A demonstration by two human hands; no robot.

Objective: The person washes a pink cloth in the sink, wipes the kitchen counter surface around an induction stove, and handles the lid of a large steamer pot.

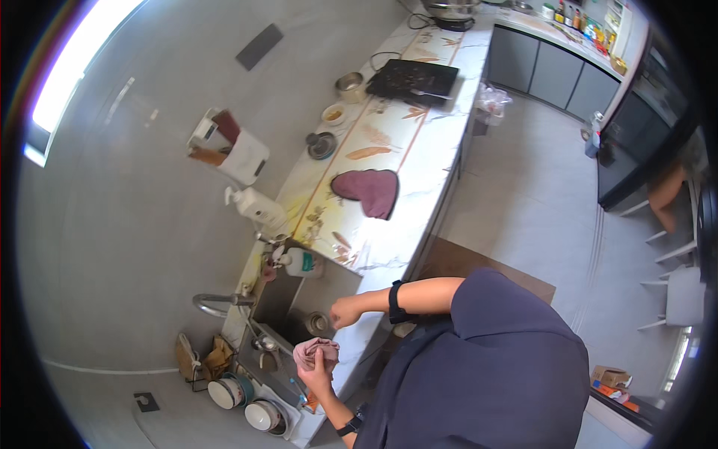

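My left hand (317, 377) grips a bunched pink cloth (317, 354) above the near part of the sink, with the thumb across its front. My right hand (345, 312) is just beyond it, at the sink's edge near the drain (317, 322). Its fingers are curled in, and nothing shows in them. Both hands are apart. The steel sink (328, 289) lies below them. A curved metal faucet (221, 303) rises on its wall side. A pump bottle with a green label (303, 262) stands at the sink's far corner.
A purple cloth mitt (370, 191) lies on the marble-patterned counter (415, 185). Beyond it is a black induction cooktop (415, 78) with a fork. A white pump bottle (261, 209) stands by the wall. Stacked bowls (262, 415) sit on the sink's near side.
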